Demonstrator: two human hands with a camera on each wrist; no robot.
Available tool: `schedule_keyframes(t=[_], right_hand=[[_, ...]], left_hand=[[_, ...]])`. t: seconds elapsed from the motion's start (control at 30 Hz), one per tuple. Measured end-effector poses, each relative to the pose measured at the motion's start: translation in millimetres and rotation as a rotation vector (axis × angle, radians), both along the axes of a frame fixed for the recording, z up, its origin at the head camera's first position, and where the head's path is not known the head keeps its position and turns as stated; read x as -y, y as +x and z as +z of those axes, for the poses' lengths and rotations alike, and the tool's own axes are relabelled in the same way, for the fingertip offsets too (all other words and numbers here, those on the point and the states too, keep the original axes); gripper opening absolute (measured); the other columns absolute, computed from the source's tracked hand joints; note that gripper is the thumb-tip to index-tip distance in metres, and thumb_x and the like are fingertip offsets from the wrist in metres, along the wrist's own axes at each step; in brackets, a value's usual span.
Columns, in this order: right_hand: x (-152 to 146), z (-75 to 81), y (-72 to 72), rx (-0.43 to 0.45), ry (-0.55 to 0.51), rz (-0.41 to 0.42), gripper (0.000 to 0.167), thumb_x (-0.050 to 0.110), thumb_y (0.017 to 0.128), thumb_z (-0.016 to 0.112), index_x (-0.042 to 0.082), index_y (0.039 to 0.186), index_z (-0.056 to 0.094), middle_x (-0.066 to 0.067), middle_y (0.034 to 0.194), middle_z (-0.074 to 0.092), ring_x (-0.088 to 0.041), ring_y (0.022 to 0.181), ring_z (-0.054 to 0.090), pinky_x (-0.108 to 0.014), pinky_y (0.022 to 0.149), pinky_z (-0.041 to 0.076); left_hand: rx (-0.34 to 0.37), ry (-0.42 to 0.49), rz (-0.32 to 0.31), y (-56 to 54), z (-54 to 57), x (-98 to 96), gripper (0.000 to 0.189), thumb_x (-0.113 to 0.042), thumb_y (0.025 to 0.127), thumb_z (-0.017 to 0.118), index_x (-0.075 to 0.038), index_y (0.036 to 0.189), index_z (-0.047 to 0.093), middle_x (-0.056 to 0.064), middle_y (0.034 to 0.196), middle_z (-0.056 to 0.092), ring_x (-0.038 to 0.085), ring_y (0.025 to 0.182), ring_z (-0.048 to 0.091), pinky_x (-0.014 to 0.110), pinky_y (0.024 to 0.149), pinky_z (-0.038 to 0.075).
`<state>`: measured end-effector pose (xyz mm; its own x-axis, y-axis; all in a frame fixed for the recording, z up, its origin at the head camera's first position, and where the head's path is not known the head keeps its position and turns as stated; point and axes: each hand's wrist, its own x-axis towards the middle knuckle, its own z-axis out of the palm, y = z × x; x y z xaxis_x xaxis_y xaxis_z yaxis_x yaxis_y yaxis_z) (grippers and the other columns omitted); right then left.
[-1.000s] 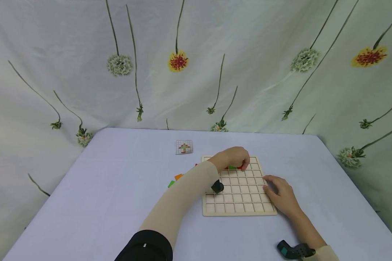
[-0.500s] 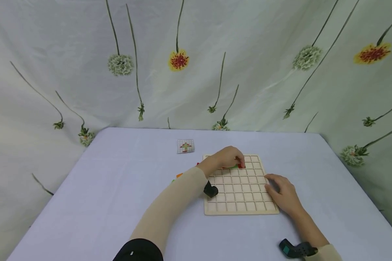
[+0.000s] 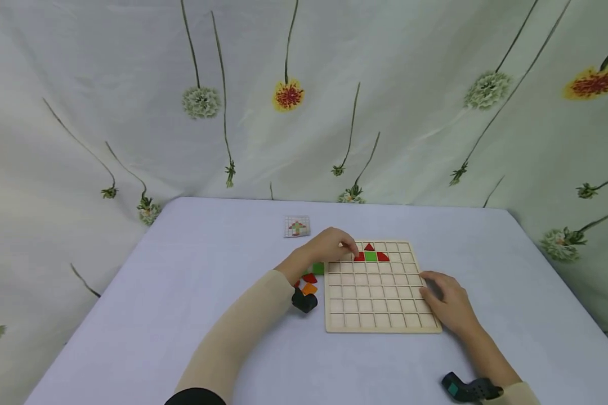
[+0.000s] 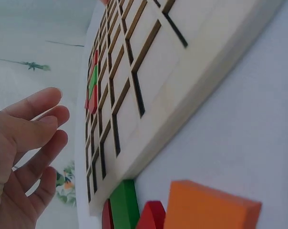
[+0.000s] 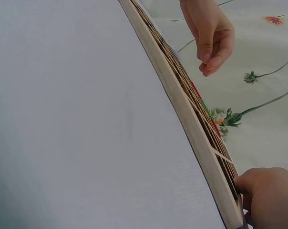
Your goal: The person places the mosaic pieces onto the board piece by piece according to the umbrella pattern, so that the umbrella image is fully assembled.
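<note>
A pale wooden grid board (image 3: pixel 383 324) lies on the table. Near its far edge sit a red triangle (image 3: pixel 369 247) and, in the row below, a green square (image 3: pixel 370 256) between a red piece on the left (image 3: pixel 359 256) and another on the right (image 3: pixel 383 257). My left hand (image 3: pixel 331 244) hovers over the board's far left corner, just left of these pieces. Its fingers are loosely bent and hold nothing, as the left wrist view shows. On the board's right edge rests my right hand (image 3: pixel 448 301), thumb and forefinger spread apart along it.
Loose pieces lie left of the board, partly behind my left arm: a green block (image 3: pixel 318 269), a red piece (image 3: pixel 310 278) and an orange block (image 4: pixel 210 207). Farther back is a small pattern card (image 3: pixel 296 226). A flower-printed cloth (image 3: pixel 253 129) hangs behind the table.
My left hand has drawn back leftward from the red and green pieces, uncovering them and the loose blocks. The head view has shifted slightly left. My right hand stays at the board's edge.
</note>
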<state>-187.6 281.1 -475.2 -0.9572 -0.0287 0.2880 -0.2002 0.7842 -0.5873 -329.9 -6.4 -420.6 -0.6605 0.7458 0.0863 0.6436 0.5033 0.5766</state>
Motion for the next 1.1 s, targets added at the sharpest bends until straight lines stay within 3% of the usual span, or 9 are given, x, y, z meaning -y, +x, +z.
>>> schedule_keyframes(t=[0.23, 0.47, 0.8, 1.1], right_hand=[[-3, -1.7, 1.3, -0.006, -0.005, 0.001, 0.034, 0.010, 0.094, 0.060, -0.005, 0.124, 0.058, -0.028, 0.130, 0.054, -0.047, 0.127, 0.041, -0.061, 0.103, 0.029], [-4, -1.2, 3.4, -0.028, -0.005, 0.004, 0.033, 0.011, 0.094, 0.061, -0.005, 0.123, 0.059, -0.028, 0.128, 0.056, -0.047, 0.125, 0.042, -0.061, 0.102, 0.029], [-2, -2.1, 2.5, -0.022, -0.007, 0.007, 0.033, 0.011, 0.094, 0.061, -0.005, 0.123, 0.059, -0.028, 0.129, 0.055, -0.047, 0.125, 0.042, -0.061, 0.102, 0.029], [-1, 0.2, 0.6, -0.008, -0.006, 0.012, 0.034, 0.012, 0.095, 0.060, -0.005, 0.124, 0.058, -0.029, 0.130, 0.054, -0.047, 0.127, 0.041, -0.061, 0.103, 0.028]], left_hand=[[0.023, 0.002, 0.050, 3.6, -2.3, 19.7, 0.021, -0.005, 0.097, 0.057, -0.013, 0.095, 0.076, -0.003, 0.103, 0.071, 0.015, 0.104, 0.061, 0.029, 0.092, 0.046], [0.084, 0.017, 0.108, 8.2, -4.3, 38.0, 0.018, -0.006, 0.096, 0.059, -0.014, 0.096, 0.076, -0.003, 0.103, 0.070, 0.014, 0.091, 0.059, 0.024, 0.079, 0.049], [0.017, 0.007, 0.094, 17.3, -10.7, 61.0, 0.018, -0.005, 0.095, 0.062, -0.014, 0.094, 0.077, -0.006, 0.096, 0.071, 0.010, 0.087, 0.060, 0.026, 0.084, 0.048], [0.047, -0.016, 0.211, 34.6, -6.8, 84.6, 0.016, -0.008, 0.094, 0.064, -0.017, 0.097, 0.076, -0.006, 0.101, 0.070, 0.012, 0.094, 0.061, 0.031, 0.087, 0.049]])
